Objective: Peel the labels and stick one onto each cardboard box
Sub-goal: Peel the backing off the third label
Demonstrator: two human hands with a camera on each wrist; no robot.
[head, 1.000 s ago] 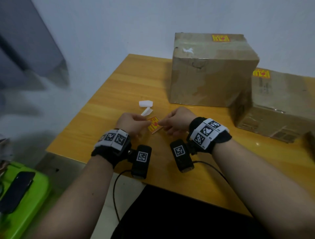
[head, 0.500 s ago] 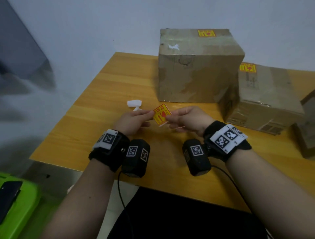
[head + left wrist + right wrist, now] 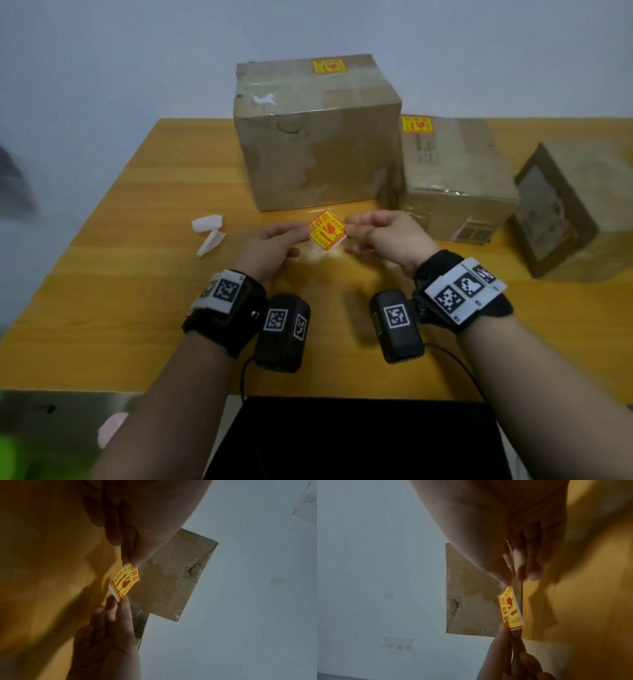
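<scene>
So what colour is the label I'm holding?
Yellow with red print, on white backing; the label shows best in the head view.

orange wooden table (image 3: 137,308); far centre: large brown cardboard box (image 3: 318,144); two smaller cardboard boxes right (image 3: 452,181) (image 3: 575,205); crumpled white paper scraps left (image 3: 209,231)

On the orange wooden worktop (image 3: 137,308), the large brown cardboard box (image 3: 318,144) stands at the back; the lower taped cardboard box (image 3: 455,181) touches its right side, and the tilted cardboard box (image 3: 575,205) lies farther right. Two crumpled white paper scraps (image 3: 209,231) lie left, before the large box.
</scene>
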